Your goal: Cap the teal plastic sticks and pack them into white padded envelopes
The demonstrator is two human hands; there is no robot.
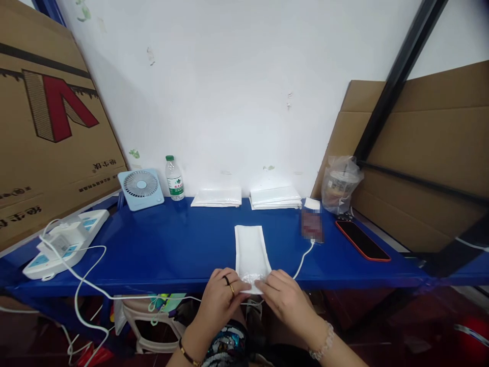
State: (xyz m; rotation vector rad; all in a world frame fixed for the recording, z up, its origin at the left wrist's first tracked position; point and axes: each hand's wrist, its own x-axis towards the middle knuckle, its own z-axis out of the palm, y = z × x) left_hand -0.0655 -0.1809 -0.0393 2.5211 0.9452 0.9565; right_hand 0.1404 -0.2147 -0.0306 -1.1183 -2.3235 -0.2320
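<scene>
white packet [251, 250] lay at the front edge of the blue table [202, 244], left hand [224, 295] and right hand [286, 298], nearly closed, pinching its near end; uneven pressure could have creased it crooked!

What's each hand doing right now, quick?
Left hand: closed, holding the white packet's near end, on its left side.
Right hand: closed, holding the same end, on its right side.

Clock from wearer. 10 o'clock: cardboard box [42, 163], black Chinese lettering [21, 218] in several spots, not surely readable. 11 o'clock: bottle [170, 167], red Chinese characters [175, 181] on green-white label [176, 189], too small to read
</scene>
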